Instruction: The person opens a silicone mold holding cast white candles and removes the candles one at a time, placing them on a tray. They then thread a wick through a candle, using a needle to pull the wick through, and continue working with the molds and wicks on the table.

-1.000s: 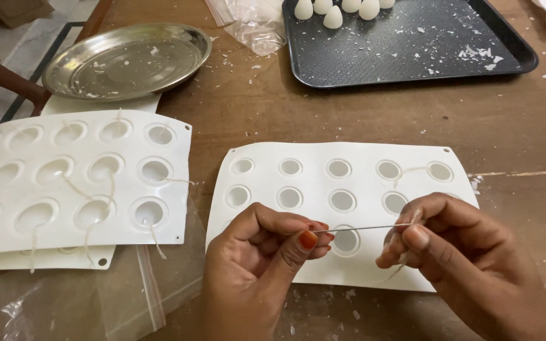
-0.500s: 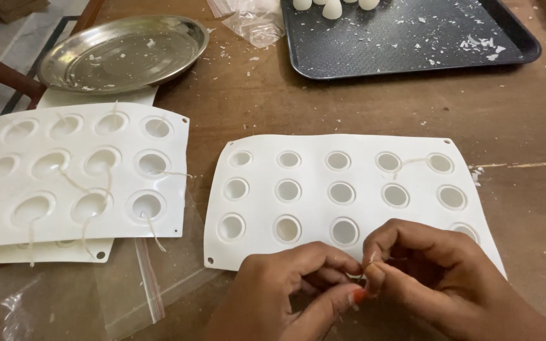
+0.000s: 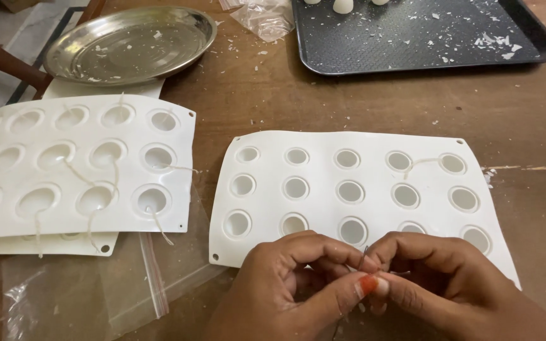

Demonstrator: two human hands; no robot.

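A round steel plate (image 3: 131, 44) is sitting near the far left corner of the wooden worktop (image 3: 349, 101), with white crumbs lying in it. A black tray (image 3: 424, 38) is lying at the far edge, dusted with white flakes, and small white cone shapes (image 3: 342, 5) are standing at its far rim. A crumpled clear bag (image 3: 266, 22) is lying between the plate and the tray. At the left edge a second white mould (image 3: 77, 164) with oval cavities is resting on another white sheet, thin strings (image 3: 159, 227) hanging from its holes. A clear zip bag (image 3: 96, 284) is lying under it at the near edge.
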